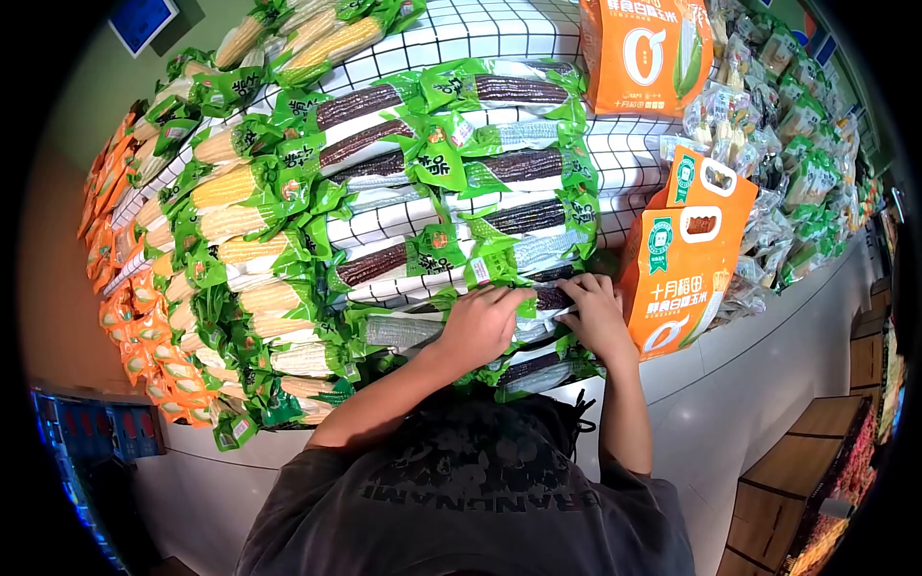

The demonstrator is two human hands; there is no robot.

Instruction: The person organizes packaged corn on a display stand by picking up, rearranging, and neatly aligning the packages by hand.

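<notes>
Both hands are at the near edge of a display of corn in clear and green packs. My left hand (pixel 483 324) has its fingers bent onto the green end of a pack of dark corn (pixel 551 299). At the other end of that pack is my right hand (pixel 597 309), its fingers curled over the wrapper. Just left of my left hand lies a pack of greyish corn (pixel 401 331). Another dark corn pack (pixel 533 366) lies below the hands, nearer my body.
Orange and white corn bags (pixel 684 259) stand right of my right hand. Yellow corn packs (pixel 226 187) fill the left side, with orange packs (pixel 154 326) beyond. A checkered cloth (pixel 461 38) lies under the rows. Wooden shelving (pixel 783 470) stands at the lower right.
</notes>
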